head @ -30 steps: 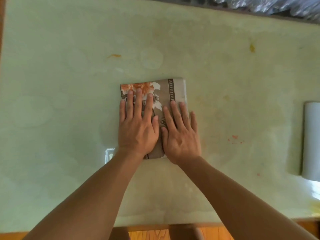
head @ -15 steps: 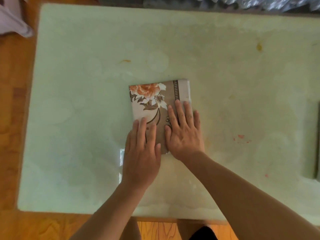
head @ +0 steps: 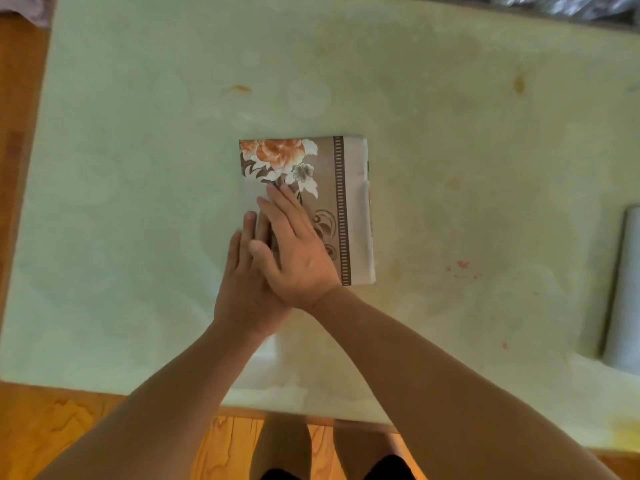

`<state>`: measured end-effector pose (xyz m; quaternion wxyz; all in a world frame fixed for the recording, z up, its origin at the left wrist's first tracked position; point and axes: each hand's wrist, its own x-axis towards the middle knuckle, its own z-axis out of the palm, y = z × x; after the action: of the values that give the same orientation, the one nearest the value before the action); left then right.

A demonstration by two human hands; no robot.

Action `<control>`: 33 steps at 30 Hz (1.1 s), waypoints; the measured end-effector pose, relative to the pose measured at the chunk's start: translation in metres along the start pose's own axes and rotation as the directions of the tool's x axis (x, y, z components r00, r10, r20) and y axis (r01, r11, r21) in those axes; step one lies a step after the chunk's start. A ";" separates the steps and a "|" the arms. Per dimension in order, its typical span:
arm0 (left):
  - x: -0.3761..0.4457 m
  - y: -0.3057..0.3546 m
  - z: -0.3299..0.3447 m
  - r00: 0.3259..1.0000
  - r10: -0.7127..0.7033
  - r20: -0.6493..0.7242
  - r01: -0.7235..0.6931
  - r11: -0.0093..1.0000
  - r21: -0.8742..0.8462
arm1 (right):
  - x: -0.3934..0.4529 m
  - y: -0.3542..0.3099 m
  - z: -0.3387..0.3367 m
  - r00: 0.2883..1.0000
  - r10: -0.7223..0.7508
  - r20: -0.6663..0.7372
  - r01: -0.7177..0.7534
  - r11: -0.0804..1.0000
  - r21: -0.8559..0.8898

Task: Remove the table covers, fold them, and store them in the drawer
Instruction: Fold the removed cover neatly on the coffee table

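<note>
Folded table cover (head: 341, 209) (floral) under flat right hand (head: 294, 251), overlapping left hand (head: 242, 289).

The table cover (head: 332, 188) lies folded into a compact flat rectangle — beige-brown, with orange flowers and a striped border — mid-table.

Domestic room, likely a dining area. A stained pale green table (head: 138, 202) stands on an orange wood-plank floor (head: 52, 431); a floral folded table cover (head: 332, 174) lies at the table's centre.
</note>
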<state>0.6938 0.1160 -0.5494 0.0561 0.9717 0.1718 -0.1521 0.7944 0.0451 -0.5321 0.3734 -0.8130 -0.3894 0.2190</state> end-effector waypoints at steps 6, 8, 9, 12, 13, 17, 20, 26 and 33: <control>-0.002 0.004 -0.007 0.995 -0.019 -0.096 0.012 0.998 -0.069 | -0.028 0.032 -0.017 0.993 0.101 -0.064 -0.117 0.940 -0.322; -0.002 0.003 -0.009 0.997 -0.022 -0.071 0.018 0.998 -0.060 | -0.043 0.042 -0.026 0.979 0.200 -0.024 -0.180 0.814 -0.552; -0.001 0.003 -0.009 0.997 -0.027 -0.067 0.023 0.998 -0.061 | -0.047 0.043 -0.029 0.969 0.244 -0.030 -0.215 0.781 -0.586; -0.001 0.003 -0.010 0.997 -0.030 -0.068 0.024 0.996 -0.083 | -0.047 0.042 -0.030 0.955 0.297 -0.015 -0.248 0.764 -0.595; -0.001 0.003 -0.010 0.998 -0.032 -0.063 0.026 0.995 -0.092 | -0.046 0.041 -0.029 0.952 0.305 -0.002 -0.244 0.759 -0.604; 0.001 0.005 -0.018 0.999 -0.044 -0.017 0.041 0.986 -0.159 | -0.046 0.041 -0.031 0.948 0.319 0.006 -0.247 0.745 -0.620; 0.000 0.012 -0.036 0.988 -0.150 -0.026 0.133 0.932 -0.337 | -0.046 0.040 -0.031 0.954 0.301 -0.008 -0.244 0.755 -0.609; 0.020 0.015 -0.063 0.612 -0.694 0.380 0.711 0.271 -0.649 | -0.046 0.046 -0.027 0.968 0.243 -0.069 -0.235 0.767 -0.597; 0.037 -0.003 -0.093 0.569 -0.306 0.763 0.735 -0.228 -0.639 | -0.047 0.049 -0.037 0.965 0.263 -0.025 -0.242 0.841 -0.484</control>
<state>0.7515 0.1453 -0.4728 0.6298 0.4459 0.6147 -0.1632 0.8127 -0.0285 -0.5440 0.1181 -0.9196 -0.3292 0.1791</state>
